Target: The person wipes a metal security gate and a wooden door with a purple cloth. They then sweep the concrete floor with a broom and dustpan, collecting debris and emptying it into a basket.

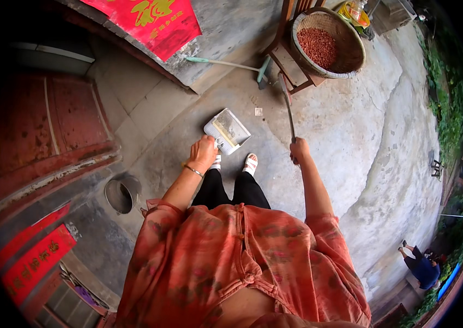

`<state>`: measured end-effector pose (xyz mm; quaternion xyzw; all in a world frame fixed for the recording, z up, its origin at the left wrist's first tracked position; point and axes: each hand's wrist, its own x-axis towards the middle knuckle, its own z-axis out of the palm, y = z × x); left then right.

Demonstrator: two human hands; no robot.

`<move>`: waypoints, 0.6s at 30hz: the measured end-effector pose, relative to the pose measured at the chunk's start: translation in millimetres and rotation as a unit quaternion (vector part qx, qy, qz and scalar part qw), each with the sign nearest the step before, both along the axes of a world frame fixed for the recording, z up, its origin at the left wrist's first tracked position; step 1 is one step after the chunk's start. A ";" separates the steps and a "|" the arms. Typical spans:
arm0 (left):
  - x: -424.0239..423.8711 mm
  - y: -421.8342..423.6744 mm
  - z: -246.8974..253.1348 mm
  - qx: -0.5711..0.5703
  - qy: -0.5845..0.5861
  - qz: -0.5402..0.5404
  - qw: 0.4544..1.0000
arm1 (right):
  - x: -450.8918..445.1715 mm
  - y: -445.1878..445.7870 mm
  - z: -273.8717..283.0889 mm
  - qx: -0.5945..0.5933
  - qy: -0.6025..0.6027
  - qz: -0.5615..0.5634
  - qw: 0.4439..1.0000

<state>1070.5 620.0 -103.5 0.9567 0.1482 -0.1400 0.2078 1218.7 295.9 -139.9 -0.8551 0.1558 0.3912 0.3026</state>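
My left hand (203, 152) grips the handle of a white plastic dustpan (237, 127), held in front of my feet. A yellowish comb-like strip crosses the pan. My right hand (300, 151) is closed around a long, dark, stick-like handle (289, 110). Its far end reaches the legs of a wooden chair (291, 67), and what is fixed there cannot be made out. Between the dustpan and that handle, a small pale square scrap (258, 111) lies on the concrete floor (330, 164).
A wicker basket (348, 53) of reddish nuts or beans (317, 47) rests on the chair. Beside it a green-headed long-handled floor tool (263, 69) slants near the wall. A metal bucket (122, 193) stands at left by a red door (51, 119). Far right, another person (422, 266) sits.
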 end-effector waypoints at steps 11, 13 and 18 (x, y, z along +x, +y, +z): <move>19.8 -1.1 -10.4 0.001 0.013 -0.014 1.000 | 86.9 64.8 -38.5 -0.197 -0.015 0.226 0.954; 23.9 -0.9 -8.4 -0.005 0.017 -0.008 1.000 | 76.9 60.0 -35.2 -0.203 0.017 0.245 0.948; 42.9 0.2 -5.1 -0.017 0.016 -0.026 0.999 | 25.0 13.0 9.3 -0.163 0.036 0.243 0.955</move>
